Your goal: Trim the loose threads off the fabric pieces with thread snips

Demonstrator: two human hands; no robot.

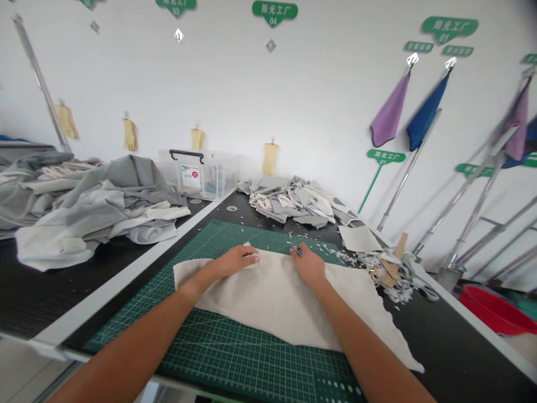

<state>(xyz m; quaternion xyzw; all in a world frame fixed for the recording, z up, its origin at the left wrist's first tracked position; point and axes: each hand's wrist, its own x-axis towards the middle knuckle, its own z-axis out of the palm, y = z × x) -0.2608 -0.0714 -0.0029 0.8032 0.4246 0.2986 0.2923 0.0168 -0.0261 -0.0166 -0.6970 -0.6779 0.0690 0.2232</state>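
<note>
A piece of off-white cloth (285, 302) lies spread across the green cutting mat (251, 341). My left hand (237, 261) is closed on the far edge of the cloth, pinching it between thumb and fingers. At the same edge, a little to the right, my right hand (309, 265) grips small blue-handled snips (297, 251). Their metal tip points to the far left, just beyond the cloth's edge; the rest is mostly hidden in the fingers. Small white clippings (335, 254) lie scattered on the mat and table behind my right hand.
Grey and white cloth is heaped on the left (104, 207), with another cloth pile (293, 198) at the back. A clear plastic box (210, 176) stands between them. Scraps with brown card pieces (392, 268) lie right. A red basin (497, 310) is beyond the table's right edge.
</note>
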